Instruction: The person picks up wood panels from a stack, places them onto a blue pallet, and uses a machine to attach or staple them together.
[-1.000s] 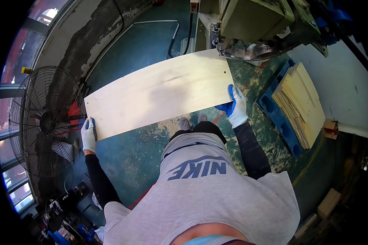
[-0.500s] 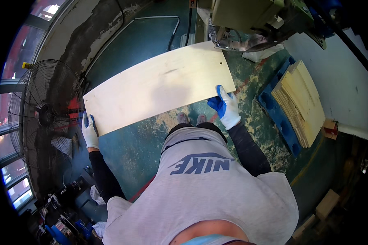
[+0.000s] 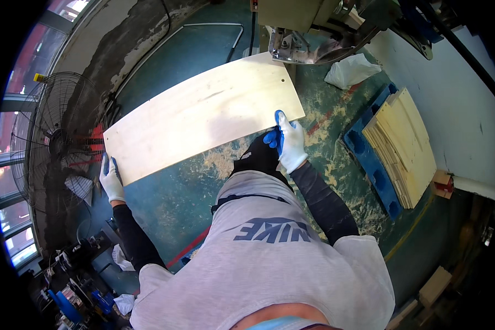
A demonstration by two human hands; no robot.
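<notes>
A long pale plywood board (image 3: 187,113) with a gently curved far edge lies across in front of me, held level by both hands. At its left end my left hand (image 3: 111,179), in a white glove with blue fingers, is closed on the lower corner. My right hand (image 3: 289,144), gloved alike, pinches the near edge close to the right end, thumb on top. A small dark hole shows near each end of the board. Its far right corner reaches up to the metal head of a green machine (image 3: 300,47); whether they touch I cannot tell.
A stack of plywood boards (image 3: 404,148) rests on a blue pallet (image 3: 368,159) at the right. White bags (image 3: 351,71) lie beyond it. A large wire fan (image 3: 58,140) stands at the left by the windows. Sawdust covers parts of the green floor (image 3: 335,181).
The board and both hands have shifted slightly left in view. One of my legs now shows forward under the board's near edge. Both hands keep their hold.
</notes>
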